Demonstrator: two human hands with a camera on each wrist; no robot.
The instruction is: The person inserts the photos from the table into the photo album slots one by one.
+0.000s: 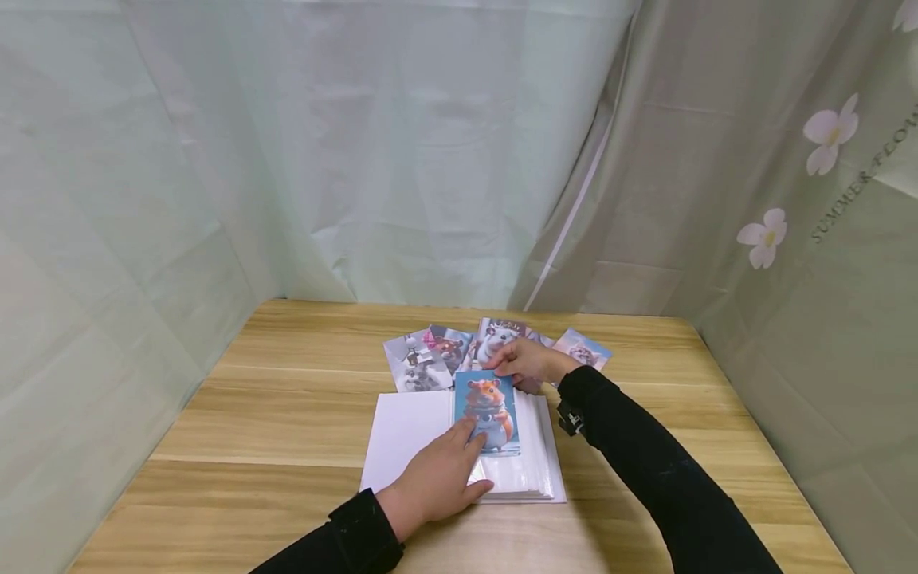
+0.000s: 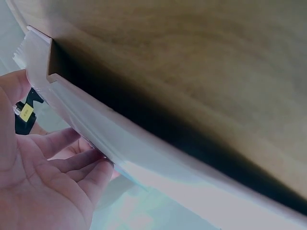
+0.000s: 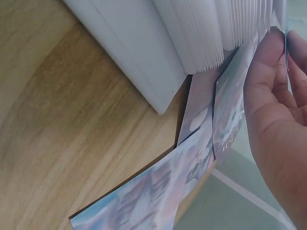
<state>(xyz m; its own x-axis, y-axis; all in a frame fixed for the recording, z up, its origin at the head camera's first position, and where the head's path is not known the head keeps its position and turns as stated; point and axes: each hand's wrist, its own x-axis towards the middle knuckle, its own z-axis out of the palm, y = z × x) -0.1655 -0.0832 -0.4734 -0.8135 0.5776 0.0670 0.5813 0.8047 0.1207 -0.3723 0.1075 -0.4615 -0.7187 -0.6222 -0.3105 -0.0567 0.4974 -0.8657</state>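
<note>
An open white album (image 1: 409, 426) lies on the wooden table, its clear sleeves on the right side. Over those sleeves lies a blue card with an orange and white hamster (image 1: 495, 406), its top part beyond the album's upper edge. My right hand (image 1: 531, 360) pinches the card's top right edge between thumb and fingers; the right wrist view shows this hand (image 3: 278, 100) beside the page edges. My left hand (image 1: 437, 477) rests with extended fingers on the card's lower left and the sleeve; in the left wrist view the hand (image 2: 53, 177) touches the album's pages (image 2: 72, 112).
Behind the album several picture cards lie spread and partly overlapping, among them a grey one (image 1: 416, 367) at the left and a pink-blue one (image 1: 582, 348) at the right. Pale curtains (image 1: 430, 159) stand around the wooden table (image 1: 287, 422).
</note>
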